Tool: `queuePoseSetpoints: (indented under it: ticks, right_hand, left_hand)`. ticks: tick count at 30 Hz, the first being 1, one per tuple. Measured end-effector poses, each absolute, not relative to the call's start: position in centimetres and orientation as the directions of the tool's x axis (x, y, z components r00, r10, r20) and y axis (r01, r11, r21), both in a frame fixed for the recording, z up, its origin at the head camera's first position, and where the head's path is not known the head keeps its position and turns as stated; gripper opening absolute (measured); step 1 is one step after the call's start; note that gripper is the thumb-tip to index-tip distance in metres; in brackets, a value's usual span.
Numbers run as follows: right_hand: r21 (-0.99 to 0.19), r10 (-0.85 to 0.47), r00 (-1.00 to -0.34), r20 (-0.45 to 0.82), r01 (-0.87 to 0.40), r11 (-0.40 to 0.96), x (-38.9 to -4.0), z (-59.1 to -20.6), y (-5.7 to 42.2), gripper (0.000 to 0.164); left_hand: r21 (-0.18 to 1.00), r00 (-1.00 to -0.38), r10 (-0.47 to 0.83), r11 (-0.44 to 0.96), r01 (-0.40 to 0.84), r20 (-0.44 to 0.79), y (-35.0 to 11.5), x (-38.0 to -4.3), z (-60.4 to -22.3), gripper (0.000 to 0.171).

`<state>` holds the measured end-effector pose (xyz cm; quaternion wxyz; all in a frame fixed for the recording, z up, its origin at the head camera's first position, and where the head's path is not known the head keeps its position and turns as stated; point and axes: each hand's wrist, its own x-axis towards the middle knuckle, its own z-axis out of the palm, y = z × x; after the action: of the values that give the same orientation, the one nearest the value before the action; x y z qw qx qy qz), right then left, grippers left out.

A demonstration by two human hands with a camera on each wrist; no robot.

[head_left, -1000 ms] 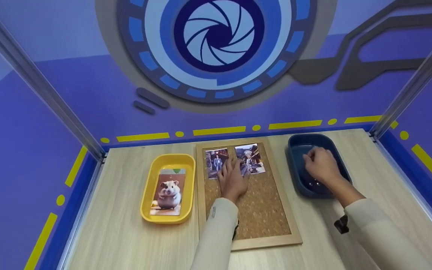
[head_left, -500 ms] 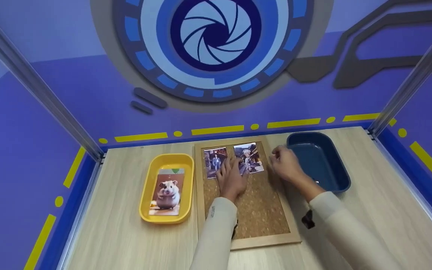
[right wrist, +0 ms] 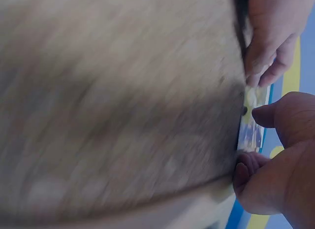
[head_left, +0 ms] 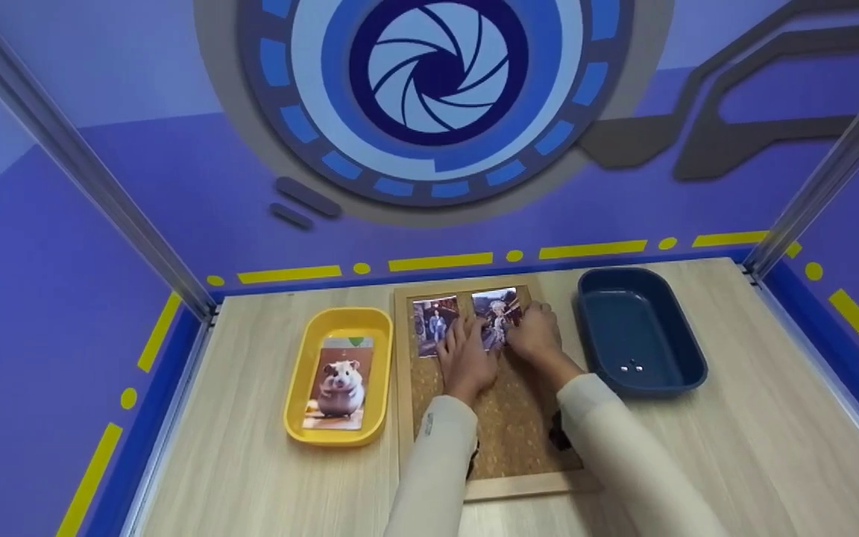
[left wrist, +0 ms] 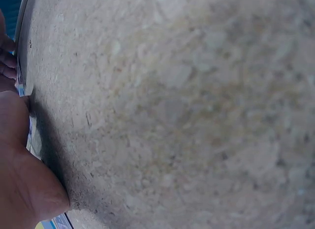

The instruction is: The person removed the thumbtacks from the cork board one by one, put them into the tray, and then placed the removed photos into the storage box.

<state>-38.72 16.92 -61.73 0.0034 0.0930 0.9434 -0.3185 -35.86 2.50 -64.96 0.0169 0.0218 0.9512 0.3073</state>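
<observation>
Fastening, probably — left hand (head_left: pixel 469 362) spread across left photo (head_left: pixel 432 322) and right photo (head_left: pixel 495 310), right hand (head_left: pixel 539 333) curled at the latter, grip unclear — next should need steady pressure into the corkboard (head_left: pixel 517 429).

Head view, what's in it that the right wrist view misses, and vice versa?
Only head: the yellow rectangular tray with a hamster picture, and the dark blue rectangular tray with small shiny pieces.
Only right wrist: a small dark spot beside the right thumb.
Both: left hand, right hand, the brown cork board framed in wood, and the printed paper photo between the hands.
</observation>
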Motion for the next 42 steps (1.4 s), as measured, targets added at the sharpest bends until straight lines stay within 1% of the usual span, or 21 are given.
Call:
queuePoseSetpoints:
  ticks: [4,8,9,13,15,21,24,27,31,35,42]
  right_hand:
    - [-0.630,0.247,-0.962,-0.115,0.263,0.731,-39.1,-61.5,16.7,0.060]
    - [-0.656,0.280,-0.946,-0.163,0.315,0.686,-39.4,-61.4,16.7,0.061]
    - [-0.660,0.282,-0.944,-0.173,0.324,0.678,-39.4,-61.4,16.7,0.058]
    - [-0.674,0.297,-0.935,-0.194,0.347,0.652,-39.6,-61.5,16.7,0.039]
    - [-0.674,0.304,-0.933,-0.193,0.352,0.650,-39.5,-61.6,16.8,0.034]
    - [-0.698,0.308,-0.928,-0.210,0.363,0.617,-39.5,-61.6,16.9,0.049]
    - [-0.713,0.300,-0.923,-0.240,0.377,0.592,-39.6,-61.5,16.9,0.050]
    - [-0.721,0.295,-0.920,-0.257,0.386,0.576,-39.7,-61.3,17.0,0.045]
    - [-0.713,0.301,-0.919,-0.256,0.389,0.583,-39.6,-61.2,17.1,0.037]
    - [-0.717,0.317,-0.918,-0.236,0.385,0.581,-39.6,-61.4,17.3,0.032]
    - [-0.785,0.326,-0.932,-0.157,0.319,0.532,-39.6,-62.4,17.0,0.020]
  left_hand:
    - [0.594,-0.999,0.053,0.803,0.038,-0.008,2.6,-35.9,-65.0,0.054]
    - [0.581,-0.998,0.057,0.813,0.040,-0.010,2.6,-36.0,-65.3,0.053]
    - [0.578,-0.999,0.054,0.815,0.040,-0.007,2.6,-36.0,-65.4,0.053]
    - [0.573,-0.999,0.048,0.818,0.043,0.006,2.6,-36.0,-65.5,0.053]
    - [0.568,-0.999,0.052,0.822,0.046,0.005,2.7,-36.0,-65.7,0.053]
    - [0.571,-0.998,0.067,0.819,0.054,-0.001,2.6,-36.0,-65.8,0.055]
    - [0.580,-0.998,0.066,0.813,0.051,-0.005,2.5,-35.9,-65.6,0.057]
    - [0.582,-0.998,0.062,0.812,0.049,-0.003,2.5,-35.8,-65.2,0.056]
    - [0.594,-0.998,0.058,0.804,0.043,-0.007,2.7,-35.5,-65.0,0.056]
    - [0.598,-0.998,0.063,0.800,0.046,-0.007,3.0,-35.5,-64.7,0.053]
    - [0.569,-0.998,0.057,0.821,0.044,-0.005,2.4,-35.8,-65.3,0.052]
